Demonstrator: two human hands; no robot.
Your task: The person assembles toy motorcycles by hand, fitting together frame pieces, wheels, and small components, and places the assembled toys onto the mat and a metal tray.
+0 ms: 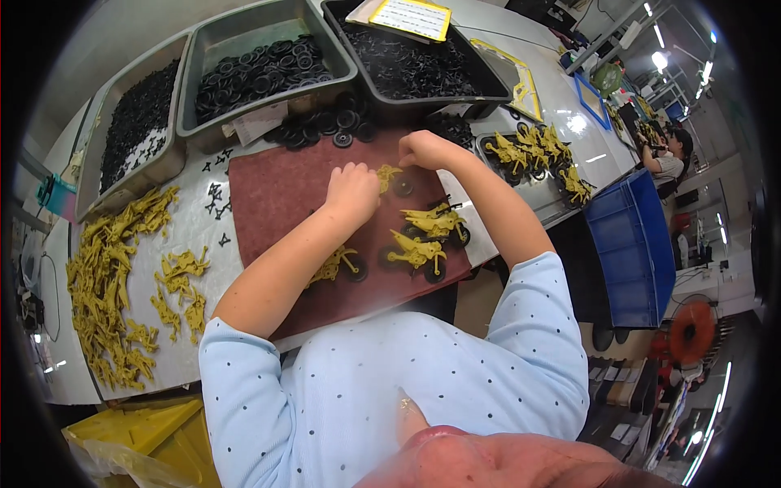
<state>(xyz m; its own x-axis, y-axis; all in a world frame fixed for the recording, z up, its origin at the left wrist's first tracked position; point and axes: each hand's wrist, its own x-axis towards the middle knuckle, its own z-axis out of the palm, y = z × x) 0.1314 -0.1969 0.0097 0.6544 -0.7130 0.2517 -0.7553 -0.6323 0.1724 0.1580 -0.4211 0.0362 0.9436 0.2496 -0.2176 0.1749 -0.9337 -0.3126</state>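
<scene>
A: What are the fingers doing?
B: On the left hand (355, 193) they curl beside a yellow plastic part (386, 176), their tips hidden; I cannot tell whether they grip it. On the right hand (421, 151) they bunch together, knuckles up, and I cannot tell what they hold.

A: Where exactly is that part?
B: Between the hands, just beside a round black wheel (403, 186), on a dark red cloth (272, 207). Yellow bodies with black wheels (425, 244) lie nearer the person.

A: And the arms?
B: Both are bare below pale blue dotted sleeves, elbows spread, forearms angling inward over the cloth.

A: Beyond the cloth?
B: A white tabletop (185, 236). A heap of loose yellow parts (106, 281) covers its left side; three grey plastic bins of black pieces line the far side, and wheeled yellow pieces (529, 150) crowd a spot to the right.

A: The room?
B: A blue plastic crate (630, 244) at the right, an orange round fan (692, 329) past it, a seated person (671, 159) farther off, bright tube lights.
</scene>
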